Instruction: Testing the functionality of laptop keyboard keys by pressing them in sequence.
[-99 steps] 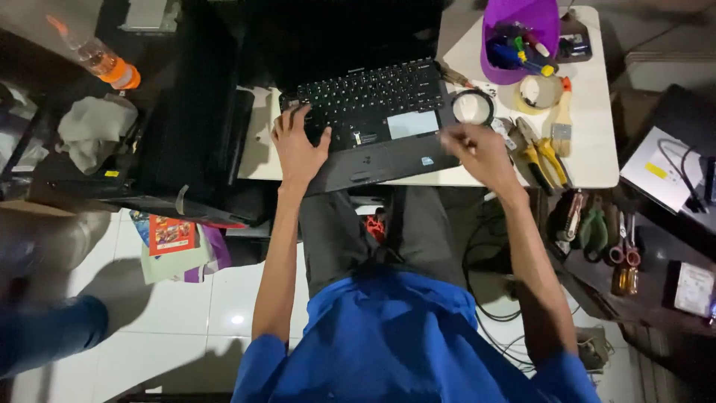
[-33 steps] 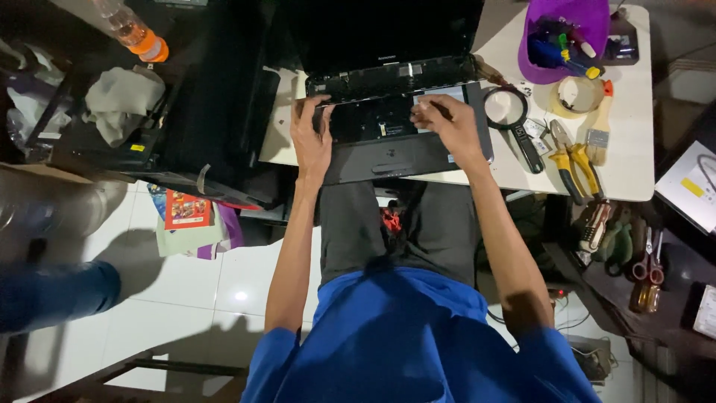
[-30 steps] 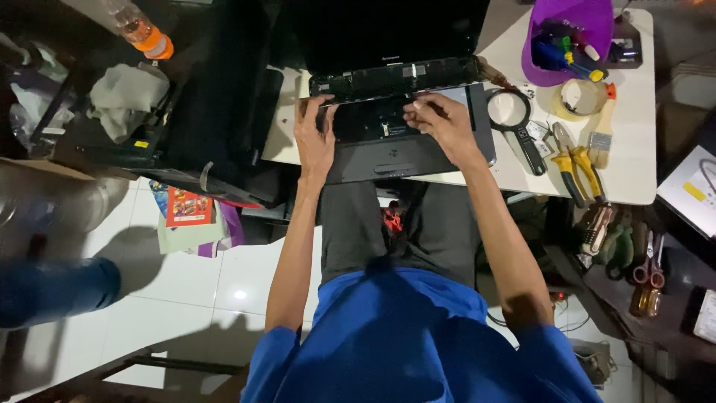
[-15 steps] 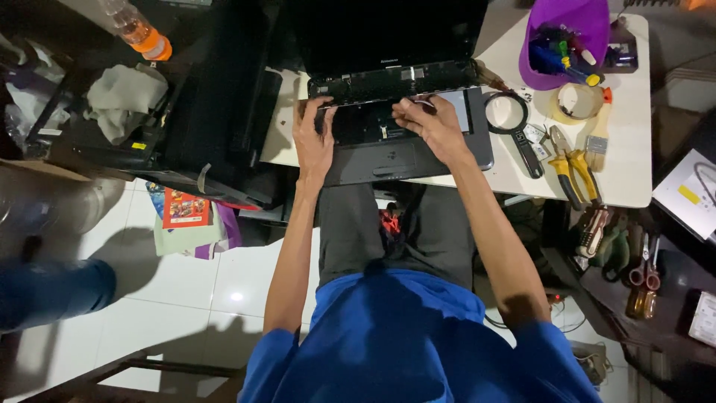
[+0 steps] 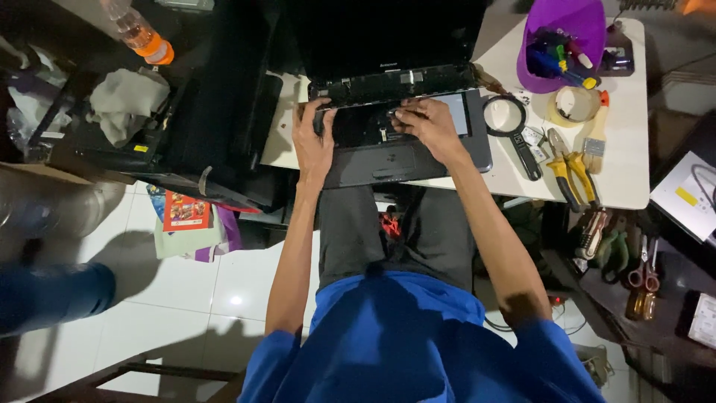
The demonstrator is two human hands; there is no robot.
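Laptop (image 5: 395,142) lies on the bench (image 5: 634,172), directly under both hands. Left hand (image 5: 313,142) fingers curl over its left edge, gripping it. Right hand (image 5: 429,127) fingers rest spread on the open keyboard bay, holding nothing.

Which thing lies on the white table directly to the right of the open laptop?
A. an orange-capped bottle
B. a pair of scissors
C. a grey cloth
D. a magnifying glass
D: the magnifying glass lies on the white table just beside the laptop, where both hands rest.
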